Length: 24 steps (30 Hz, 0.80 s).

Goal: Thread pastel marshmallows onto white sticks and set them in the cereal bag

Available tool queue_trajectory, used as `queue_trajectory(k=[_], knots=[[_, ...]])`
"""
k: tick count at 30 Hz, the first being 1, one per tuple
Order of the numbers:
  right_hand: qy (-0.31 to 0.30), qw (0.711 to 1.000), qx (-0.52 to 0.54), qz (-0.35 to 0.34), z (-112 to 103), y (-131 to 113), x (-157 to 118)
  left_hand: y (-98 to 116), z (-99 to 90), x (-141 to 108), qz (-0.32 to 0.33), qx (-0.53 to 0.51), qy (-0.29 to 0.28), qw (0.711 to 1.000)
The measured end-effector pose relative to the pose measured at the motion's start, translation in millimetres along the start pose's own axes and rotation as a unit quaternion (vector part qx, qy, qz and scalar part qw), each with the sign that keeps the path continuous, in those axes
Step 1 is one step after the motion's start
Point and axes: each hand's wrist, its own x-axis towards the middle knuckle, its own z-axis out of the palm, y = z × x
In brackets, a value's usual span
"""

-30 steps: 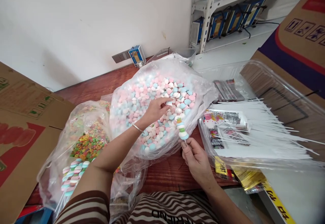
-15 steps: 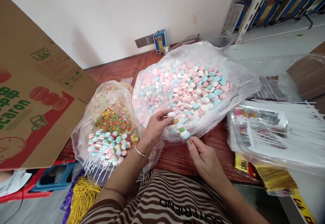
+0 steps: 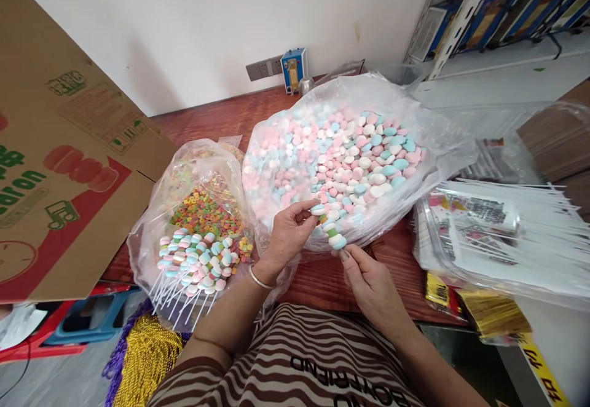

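Head camera: the left grip (image 3: 289, 235) is pinched, thumb against fingertips, on a blue-and-white candy (image 3: 318, 209) at the far end of a candy stack (image 3: 332, 233). The right grip (image 3: 369, 279) is closed at the stack's near end, thumb and forefinger together just below the lowest candy. Beyond both grips, a clear bag (image 3: 447, 142) of pink, white and blue candies (image 3: 369, 161) lies on the table (image 3: 318, 285). Left of the left grip are candy sticks (image 3: 198, 260) and small coloured rings (image 3: 203, 210). Right of the right grip, a clear tray (image 3: 486, 284) holds white sticks (image 3: 537, 207).
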Motion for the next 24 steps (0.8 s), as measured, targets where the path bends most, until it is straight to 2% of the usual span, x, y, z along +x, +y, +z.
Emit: queue_trajectory(k=[8, 13, 17, 21, 24], knots=[[0.027, 0.999, -0.001, -0.021, 14, 3, 1, -4, 7.8, -3, 0.008, -0.023, -0.012, 1.000], [0.028, 0.999, -0.003, -0.026, 13, 2, 2, 2, 11.6, -6, 0.027, -0.054, -0.028, 0.998], [0.031, 0.999, -0.011, -0.032, 11, -1, 2, 2, 18.3, -7, 0.017, -0.157, -0.009, 0.987], [0.028, 0.998, -0.020, -0.048, 16, -1, 1, 3, 30.4, -8, -0.022, -0.271, 0.044, 0.961], [0.038, 0.996, -0.047, -0.071, 22, 3, -2, 8, 38.8, -12, -0.045, -0.334, 0.046, 0.940]])
